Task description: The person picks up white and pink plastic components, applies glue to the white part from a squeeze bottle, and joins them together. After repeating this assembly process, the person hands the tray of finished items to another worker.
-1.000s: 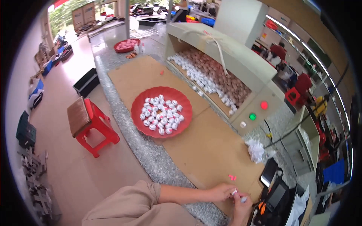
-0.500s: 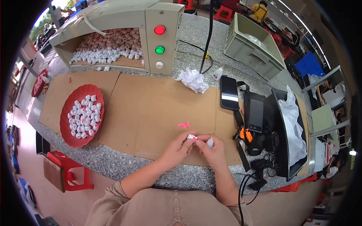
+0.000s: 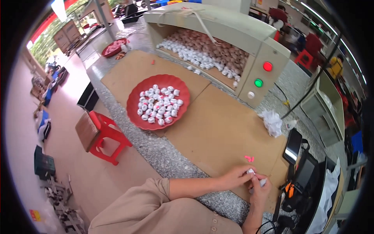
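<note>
My left hand [image 3: 237,177] pinches a small rounded white piece [image 3: 250,171] between thumb and fingers. Close against it, my right hand [image 3: 261,190] is closed around a small white bottle [image 3: 263,182], its thumb and fingertips meeting the piece. Just beyond my hands, several small pink bits [image 3: 249,158] lie on the cardboard [image 3: 222,136]. A red scalloped bowl [image 3: 134,113] sits to the left, holding many similar white pieces, some with pink marks.
Behind the bowl stands a cream-coloured machine [image 3: 253,74] with many white and brownish pieces in its opening. Crumpled white paper [image 3: 271,123], a phone [image 3: 293,146], straps and a black tray [image 3: 315,202] lie to the right. A grey crate [image 3: 323,113] stands beyond. A red stool [image 3: 103,136] is at left.
The view has swung left, so the bowl and machine appear farther right. My hands stay together over the cardboard, still holding the white piece and the bottle.
</note>
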A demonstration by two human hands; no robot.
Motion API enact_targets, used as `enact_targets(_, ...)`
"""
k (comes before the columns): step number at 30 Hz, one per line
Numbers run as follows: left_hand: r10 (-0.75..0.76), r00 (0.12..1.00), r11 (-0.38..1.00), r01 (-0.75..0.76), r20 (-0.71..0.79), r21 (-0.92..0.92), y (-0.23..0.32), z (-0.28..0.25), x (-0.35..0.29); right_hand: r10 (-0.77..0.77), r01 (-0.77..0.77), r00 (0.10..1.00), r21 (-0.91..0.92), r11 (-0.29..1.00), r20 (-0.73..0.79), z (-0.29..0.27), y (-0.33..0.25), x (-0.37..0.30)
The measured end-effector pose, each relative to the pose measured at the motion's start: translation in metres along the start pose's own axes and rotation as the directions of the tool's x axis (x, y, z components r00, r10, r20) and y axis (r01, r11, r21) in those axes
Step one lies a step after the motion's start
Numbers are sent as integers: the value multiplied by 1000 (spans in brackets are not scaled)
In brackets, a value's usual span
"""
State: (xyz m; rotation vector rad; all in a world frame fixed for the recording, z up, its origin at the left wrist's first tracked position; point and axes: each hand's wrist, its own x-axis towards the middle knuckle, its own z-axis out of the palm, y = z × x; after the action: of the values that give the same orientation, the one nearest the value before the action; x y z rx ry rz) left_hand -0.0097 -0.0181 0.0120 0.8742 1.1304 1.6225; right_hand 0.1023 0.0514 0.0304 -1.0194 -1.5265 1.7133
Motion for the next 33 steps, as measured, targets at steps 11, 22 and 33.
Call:
enact_targets(11, 305, 754, 950, -287, -582, 127, 87, -60, -24, 122, -167, 982, 370, 914, 141, -5, 4, 4)
enact_targets(22, -398, 772, 378, -353, -495, -856, 115, -136, -63, 161, -204, 978, 435, 877, 134, -1, -8, 3)
enact_targets(33, -387, 920, 485, 264, 66, -833, 40, -5, -8, 27, -95, 991, 555, 826, 129, -9, -24, 0)
